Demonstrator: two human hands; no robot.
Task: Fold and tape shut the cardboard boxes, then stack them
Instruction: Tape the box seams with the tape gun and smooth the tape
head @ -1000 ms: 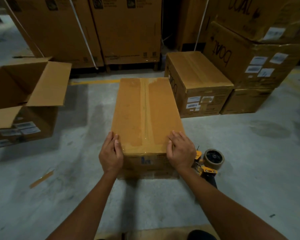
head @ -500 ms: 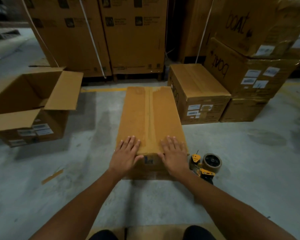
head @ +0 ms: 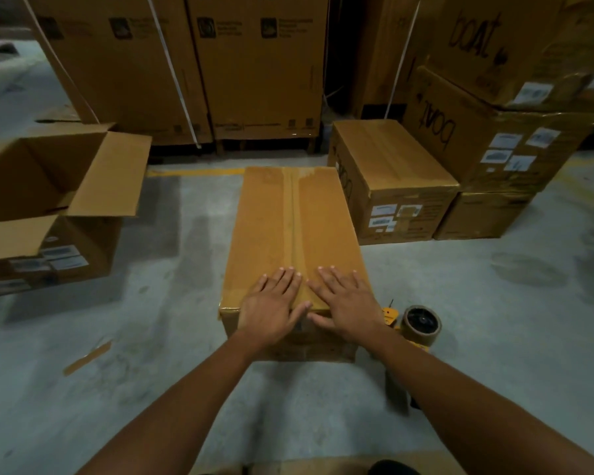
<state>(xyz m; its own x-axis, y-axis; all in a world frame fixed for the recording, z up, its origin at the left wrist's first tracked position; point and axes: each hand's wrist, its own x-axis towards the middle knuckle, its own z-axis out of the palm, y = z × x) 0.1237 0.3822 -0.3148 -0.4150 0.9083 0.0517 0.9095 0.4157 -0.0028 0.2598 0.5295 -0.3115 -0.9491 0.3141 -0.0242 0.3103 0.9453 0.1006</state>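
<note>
Item, nearest: two bare hands, left hand (head: 271, 303) and right hand (head: 347, 299), both flat with fingers straight and spread. They press the near end of the long closed brown cardboard box (head: 288, 217) on either side of its glossy centre tape strip (head: 294, 214), thumbs almost meeting at the near edge and gripping nothing. The box stands on the grey concrete floor (head: 494, 337) directly ahead of the person. Risks, as judged: the tape end at the near edge may lift if it is not rubbed down over the corner. Lifting so long a box from one end alone could tip it. The yellow tape dispenser with brown roll (head: 420, 323), just right of the box's near corner beside the right forearm, could be knocked or trodden on. The loose brown tape strip (head: 86, 358), left of the box on the floor, may stick underfoot. Count: hands, two; box under the hands, one; dispenser, one; loose strip, one. Left of the box, one open brown cardboard box with raised flaps (head: 66, 173), unsealed. Right of the box and farther back, one sealed labelled brown box (head: 391, 166), one low plain brown box (head: 477, 216), and two large boxes marked "boat" (head: 494, 132), stacked. Beyond the box, one yellow floor line (head: 196, 172) and at least two tall printed brown cartons (head: 254, 63).
</note>
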